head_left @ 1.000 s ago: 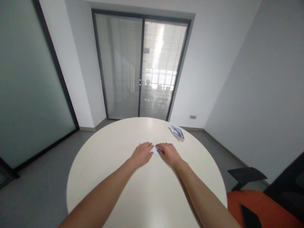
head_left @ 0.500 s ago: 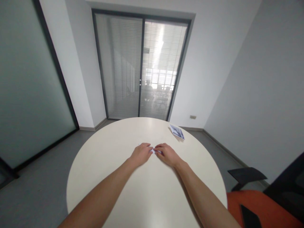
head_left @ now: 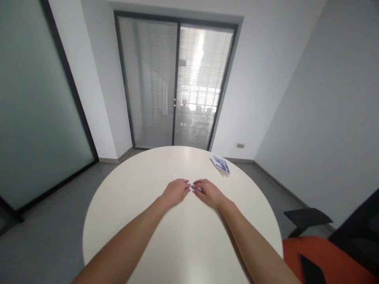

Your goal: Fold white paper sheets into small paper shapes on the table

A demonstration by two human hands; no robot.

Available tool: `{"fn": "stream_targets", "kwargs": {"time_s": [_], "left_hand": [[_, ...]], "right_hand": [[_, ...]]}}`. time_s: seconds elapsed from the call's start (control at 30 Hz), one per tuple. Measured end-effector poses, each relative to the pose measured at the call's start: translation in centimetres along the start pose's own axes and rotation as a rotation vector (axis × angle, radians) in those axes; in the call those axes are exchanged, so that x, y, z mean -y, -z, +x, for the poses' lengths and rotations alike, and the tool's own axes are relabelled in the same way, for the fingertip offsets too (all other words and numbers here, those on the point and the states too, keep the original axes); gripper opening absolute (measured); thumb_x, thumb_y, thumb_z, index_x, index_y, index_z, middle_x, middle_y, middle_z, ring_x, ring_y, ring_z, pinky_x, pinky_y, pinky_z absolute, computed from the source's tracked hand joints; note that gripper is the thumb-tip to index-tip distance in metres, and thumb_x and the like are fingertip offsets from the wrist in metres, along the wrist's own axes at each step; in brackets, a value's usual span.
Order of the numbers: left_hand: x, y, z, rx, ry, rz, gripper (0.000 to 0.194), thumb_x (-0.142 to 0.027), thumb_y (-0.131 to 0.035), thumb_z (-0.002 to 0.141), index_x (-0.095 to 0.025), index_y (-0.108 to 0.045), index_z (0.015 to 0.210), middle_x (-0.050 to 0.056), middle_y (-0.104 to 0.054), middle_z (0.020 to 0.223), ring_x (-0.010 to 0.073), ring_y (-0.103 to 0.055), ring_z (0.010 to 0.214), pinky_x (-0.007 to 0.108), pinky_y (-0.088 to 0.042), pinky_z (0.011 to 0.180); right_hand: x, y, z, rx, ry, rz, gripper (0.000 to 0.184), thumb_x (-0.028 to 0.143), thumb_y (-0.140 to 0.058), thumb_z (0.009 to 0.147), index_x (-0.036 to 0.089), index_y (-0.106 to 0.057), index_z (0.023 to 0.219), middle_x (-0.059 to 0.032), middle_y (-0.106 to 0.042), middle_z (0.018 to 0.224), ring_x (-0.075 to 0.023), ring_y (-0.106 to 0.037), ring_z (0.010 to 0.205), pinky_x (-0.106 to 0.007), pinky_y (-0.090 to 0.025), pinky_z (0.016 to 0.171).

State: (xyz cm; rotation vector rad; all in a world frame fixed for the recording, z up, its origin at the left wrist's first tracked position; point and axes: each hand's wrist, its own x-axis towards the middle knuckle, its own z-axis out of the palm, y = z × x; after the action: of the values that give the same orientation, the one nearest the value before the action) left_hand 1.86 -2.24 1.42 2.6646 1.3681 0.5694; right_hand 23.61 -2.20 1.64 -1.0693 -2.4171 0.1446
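A small piece of white paper [head_left: 192, 188] lies between my hands on the round table [head_left: 189, 236], mostly hidden under the fingers. My left hand [head_left: 176, 190] grips its left part, with a thin tip showing past the knuckles. On the right part, my right hand [head_left: 209, 192] has its fingers curled and pinched onto the paper. The two sets of fingertips are close together, with only a narrow strip of paper visible between them.
A folded printed sheet [head_left: 220, 164] rests near the table's far right edge. An orange office chair [head_left: 328, 258] with black armrests stands at the right. Beyond the table is a glazed door with blinds [head_left: 174, 83].
My right fingers have shifted slightly left, closer to the left ones. Less of the white paper shows between the hands than a second ago. The printed sheet has stayed put.
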Motion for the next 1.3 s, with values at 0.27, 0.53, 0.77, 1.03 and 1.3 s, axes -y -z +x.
{"fn": "stream_targets", "kwargs": {"time_s": [0.27, 0.53, 0.77, 1.03, 1.3], "left_hand": [[0.0, 0.0, 0.0, -0.007, 0.002, -0.012, 0.031, -0.032, -0.05, 0.1, -0.023, -0.07, 0.122, 0.007, -0.067, 0.134, 0.0233, -0.06, 0.125, 0.037, -0.046, 0.107], [-0.1, 0.1, 0.0, -0.016, 0.011, -0.026, 0.028, -0.031, -0.051, 0.1, -0.024, -0.069, 0.12, 0.006, -0.068, 0.13, 0.0224, -0.061, 0.122, 0.035, -0.046, 0.105], [0.0, -0.2, 0.1, -0.02, 0.004, -0.008, 0.026, -0.03, -0.051, 0.1, -0.023, -0.069, 0.118, 0.007, -0.07, 0.123, 0.0228, -0.062, 0.118, 0.036, -0.047, 0.102], [-0.1, 0.0, 0.0, -0.014, 0.021, -0.01, 0.027, -0.029, -0.052, 0.1, -0.024, -0.069, 0.12, 0.006, -0.07, 0.125, 0.0226, -0.061, 0.12, 0.035, -0.046, 0.103], [-0.2, 0.3, 0.1, 0.009, 0.035, -0.002, 0.026, -0.029, -0.052, 0.1, -0.023, -0.07, 0.117, 0.007, -0.068, 0.128, 0.0231, -0.06, 0.121, 0.036, -0.046, 0.103]], "right_hand": [[0.0, 0.1, 0.0, 0.008, 0.012, 0.004, 0.025, 0.032, -0.056, 0.098, 0.02, -0.074, 0.112, -0.0105, -0.073, 0.116, -0.0244, -0.065, 0.108, -0.038, -0.049, 0.097], [0.2, 0.3, -0.1, 0.02, 0.006, 0.027, 0.024, 0.032, -0.055, 0.099, 0.02, -0.072, 0.11, -0.0109, -0.073, 0.116, -0.024, -0.065, 0.11, -0.038, -0.049, 0.097], [0.0, 0.2, -0.1, 0.027, -0.004, 0.055, 0.022, 0.032, -0.054, 0.1, 0.021, -0.071, 0.108, -0.0087, -0.073, 0.114, -0.0222, -0.064, 0.108, -0.035, -0.049, 0.096], [-0.5, 0.0, -0.2, 0.027, -0.038, 0.069, 0.023, 0.033, -0.056, 0.098, 0.022, -0.072, 0.109, -0.0093, -0.072, 0.117, -0.0236, -0.064, 0.111, -0.037, -0.049, 0.096], [-1.2, -0.1, -0.3, 0.018, -0.054, 0.058, 0.023, 0.033, -0.059, 0.096, 0.023, -0.075, 0.108, -0.01, -0.073, 0.118, -0.0251, -0.064, 0.112, -0.039, -0.05, 0.098]]}}
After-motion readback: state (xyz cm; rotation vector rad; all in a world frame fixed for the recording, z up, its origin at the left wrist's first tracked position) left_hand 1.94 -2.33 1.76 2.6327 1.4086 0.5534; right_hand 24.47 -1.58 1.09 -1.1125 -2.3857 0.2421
